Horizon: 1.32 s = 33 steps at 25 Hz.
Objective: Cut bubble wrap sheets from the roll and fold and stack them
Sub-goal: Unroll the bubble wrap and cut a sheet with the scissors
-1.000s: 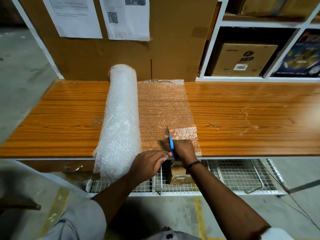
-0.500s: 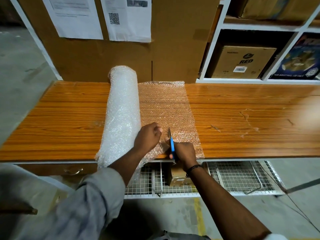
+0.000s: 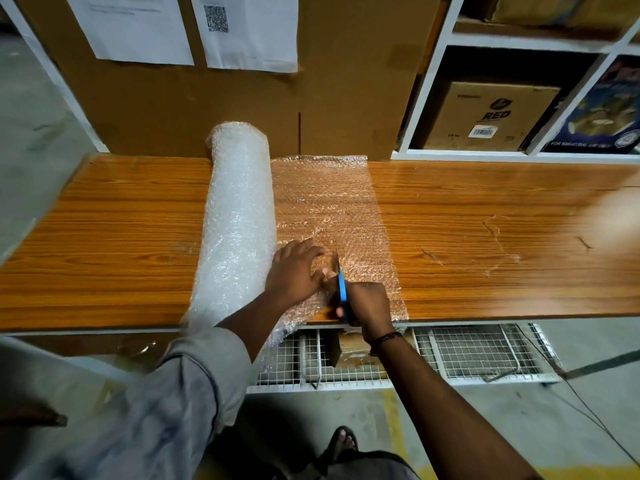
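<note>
Wood-grain counter [image 3: 485, 271], cardboard [image 3: 346, 81] behind: bubble wrap roll [image 3: 239, 220] centre-left, its sheet [image 3: 329, 202] unrolled rightward, left hand [image 3: 294, 271] spread flat pinning it, right hand [image 3: 367, 303] clenched on blue scissors [image 3: 341, 285] at the near edge; film likely light, limp, slippery, best held taut beside the cut.

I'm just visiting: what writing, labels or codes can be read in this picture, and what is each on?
"RED": on the cardboard box on the shelf.
Barcode sticker on that box: digits too small to read.
Paper sheets at the top: a QR code shows, print too blurred to read.
Blue box: white line along its bottom, too blurred to read.
</note>
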Motion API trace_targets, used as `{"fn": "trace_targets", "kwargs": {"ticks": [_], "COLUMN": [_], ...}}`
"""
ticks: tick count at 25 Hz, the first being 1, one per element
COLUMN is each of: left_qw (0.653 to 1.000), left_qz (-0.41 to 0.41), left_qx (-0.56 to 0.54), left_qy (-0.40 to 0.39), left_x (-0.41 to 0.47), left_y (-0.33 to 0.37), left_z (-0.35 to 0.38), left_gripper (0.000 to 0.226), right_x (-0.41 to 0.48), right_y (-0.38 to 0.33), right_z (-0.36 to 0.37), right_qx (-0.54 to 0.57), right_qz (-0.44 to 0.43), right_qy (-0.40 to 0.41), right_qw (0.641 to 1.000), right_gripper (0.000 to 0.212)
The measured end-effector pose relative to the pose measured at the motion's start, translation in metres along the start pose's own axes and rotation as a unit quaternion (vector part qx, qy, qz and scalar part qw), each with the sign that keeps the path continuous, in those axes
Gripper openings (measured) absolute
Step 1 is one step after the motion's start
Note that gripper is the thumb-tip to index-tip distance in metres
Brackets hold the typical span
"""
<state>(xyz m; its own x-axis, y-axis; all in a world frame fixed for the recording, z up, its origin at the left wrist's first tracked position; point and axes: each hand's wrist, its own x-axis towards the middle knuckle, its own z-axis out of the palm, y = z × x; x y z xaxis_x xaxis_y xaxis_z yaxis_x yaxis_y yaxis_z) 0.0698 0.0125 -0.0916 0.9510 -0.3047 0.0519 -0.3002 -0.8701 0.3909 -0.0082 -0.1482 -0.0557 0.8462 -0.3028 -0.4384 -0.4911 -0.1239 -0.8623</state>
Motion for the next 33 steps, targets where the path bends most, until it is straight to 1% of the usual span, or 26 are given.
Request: {"fn": "trace_targets", "kwargs": {"ticks": [2,3,6,10,15,17,19,20,24,27,31,33], "left_qw": [1.000,1.000,1.000,1.000,0.999,0.999,0.999,0.999,0.998,0.998,0.997,0.998], "left_qz": [-0.005,-0.006,-0.006,-0.008,-0.011,-0.007,-0.005,-0.005,-0.009,-0.011,-0.013,-0.015], "left_qx": [0.006,0.007,-0.011,-0.028,-0.036,-0.034,-0.038,-0.042,-0.056,-0.061,-0.064,-0.059], "left_qy": [-0.015,-0.019,-0.011,0.001,0.010,0.013,0.014,0.013,0.010,0.019,0.034,0.029], "left_x": [0.000,0.001,0.002,0.002,0.002,0.001,0.000,0.000,0.000,-0.001,-0.003,-0.003], "left_y": [0.000,0.000,-0.002,-0.004,-0.005,-0.004,-0.004,-0.004,-0.002,-0.001,0.003,0.002], "left_z": [0.001,0.002,0.004,0.007,0.009,0.010,0.011,0.010,0.008,0.007,0.005,0.004], "left_gripper": [0.059,0.061,0.063,0.062,0.059,0.057,0.056,0.057,0.055,0.056,0.060,0.058], "right_x": [0.005,0.008,0.014,0.015,0.017,0.017,0.020,0.020,0.025,0.026,0.030,0.033], "right_y": [-0.009,-0.012,-0.018,-0.017,-0.015,-0.019,-0.023,-0.025,-0.028,-0.026,-0.027,-0.031], "right_z": [0.001,0.002,0.002,0.001,-0.001,-0.004,-0.007,-0.007,-0.005,-0.006,-0.009,-0.009], "right_qx": [-0.008,-0.011,0.017,0.032,0.040,0.048,0.054,0.058,0.083,0.070,0.073,0.088], "right_qz": [-0.004,-0.003,0.003,-0.007,0.002,0.010,0.011,0.012,0.009,0.004,0.008,0.008], "right_qy": [-0.010,-0.008,-0.016,-0.035,-0.052,-0.059,-0.053,-0.050,-0.048,-0.060,-0.073,-0.069], "right_qw": [1.000,1.000,1.000,0.999,0.998,0.997,0.997,0.997,0.995,0.996,0.995,0.994], "right_gripper": [0.044,0.044,0.035,0.042,0.045,0.040,0.030,0.029,0.032,0.027,0.032,0.034]}}
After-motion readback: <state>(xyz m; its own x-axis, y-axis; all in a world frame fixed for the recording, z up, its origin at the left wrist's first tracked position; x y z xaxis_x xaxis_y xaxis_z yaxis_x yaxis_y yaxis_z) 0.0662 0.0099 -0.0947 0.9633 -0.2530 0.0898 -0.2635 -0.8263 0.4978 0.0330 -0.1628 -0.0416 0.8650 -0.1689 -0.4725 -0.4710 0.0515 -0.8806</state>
